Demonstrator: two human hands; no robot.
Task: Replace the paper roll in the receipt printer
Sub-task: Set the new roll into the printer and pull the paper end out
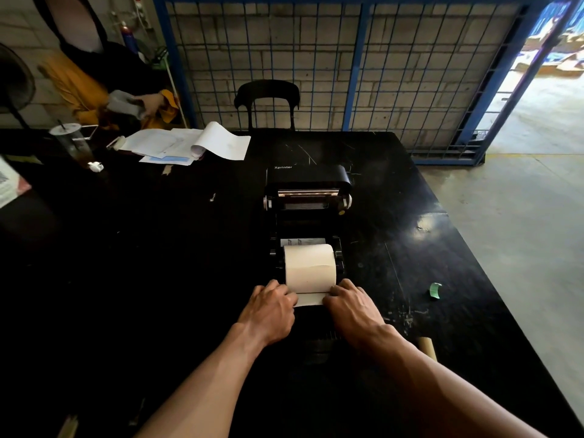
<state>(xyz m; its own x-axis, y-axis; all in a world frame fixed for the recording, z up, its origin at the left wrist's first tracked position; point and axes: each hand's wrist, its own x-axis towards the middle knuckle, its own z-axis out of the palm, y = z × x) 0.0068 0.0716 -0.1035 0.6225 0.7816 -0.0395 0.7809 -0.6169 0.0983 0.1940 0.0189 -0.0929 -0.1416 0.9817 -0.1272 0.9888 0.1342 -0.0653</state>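
Observation:
A black receipt printer sits on the dark table with its lid tipped open toward the far side. A full white paper roll lies in the open bay. Its loose end runs toward me over the front of the printer. My left hand pinches the left edge of that loose end. My right hand pinches the right edge. An empty brown cardboard core lies on the table beside my right forearm.
The black table carries papers and a lidded plastic cup at the far left, and a green scrap at the right. A black chair stands behind the table before a blue wire fence. Another person's hand is at the upper left.

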